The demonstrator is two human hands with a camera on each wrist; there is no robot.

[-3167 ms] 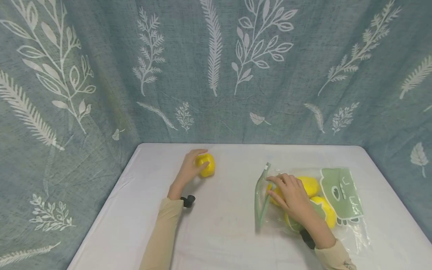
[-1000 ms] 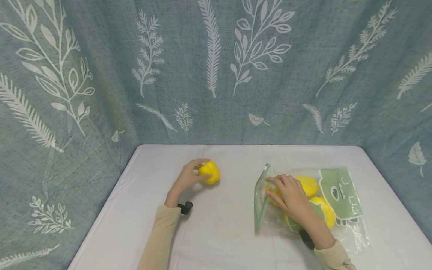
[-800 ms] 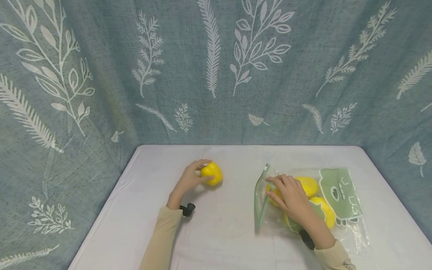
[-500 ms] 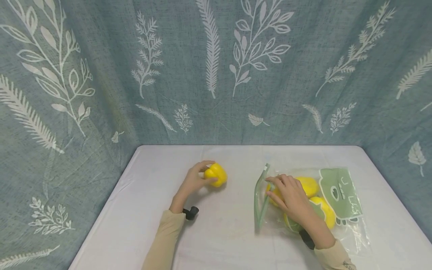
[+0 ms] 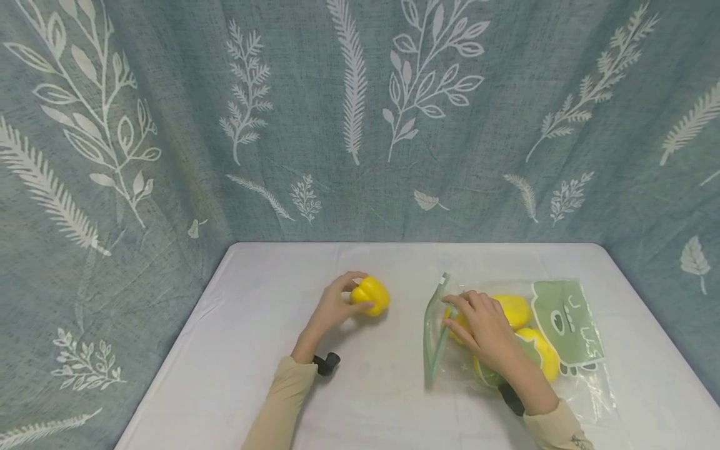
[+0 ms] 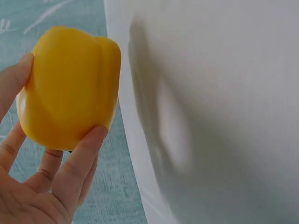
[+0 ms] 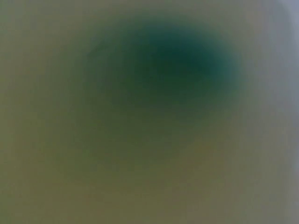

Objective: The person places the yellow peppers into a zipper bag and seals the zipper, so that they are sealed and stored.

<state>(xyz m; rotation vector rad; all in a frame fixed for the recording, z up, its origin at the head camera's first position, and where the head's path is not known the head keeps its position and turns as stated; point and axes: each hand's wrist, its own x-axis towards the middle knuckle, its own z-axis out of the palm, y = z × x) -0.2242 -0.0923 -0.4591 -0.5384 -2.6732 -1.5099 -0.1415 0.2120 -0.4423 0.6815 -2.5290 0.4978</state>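
Observation:
In the head view, my left hand (image 5: 334, 306) holds a yellow bell pepper (image 5: 371, 296) above the table, left of the bag. The left wrist view shows the pepper (image 6: 70, 88) between thumb and fingertips, its shadow falling on the white cloth. A clear zip bag (image 5: 585, 394) with a green cartoon print lies at the right, several yellow peppers (image 5: 513, 310) inside. My right hand (image 5: 486, 328) lies over the bag, bent fingers and thumb holding its mouth edge. The green zip strip (image 5: 430, 331) gapes toward the left. The right wrist view is only a dark blur.
A white cloth (image 5: 371, 400) covers the table. Behind and at both sides hangs a blue-green curtain (image 5: 315, 94) with white leaf prints. Dark wrist cameras (image 5: 327, 363) sit at both wrists.
My left hand has carried the pepper to the right and nearer to me, turning it on the way. The right hand and the bag stay in place.

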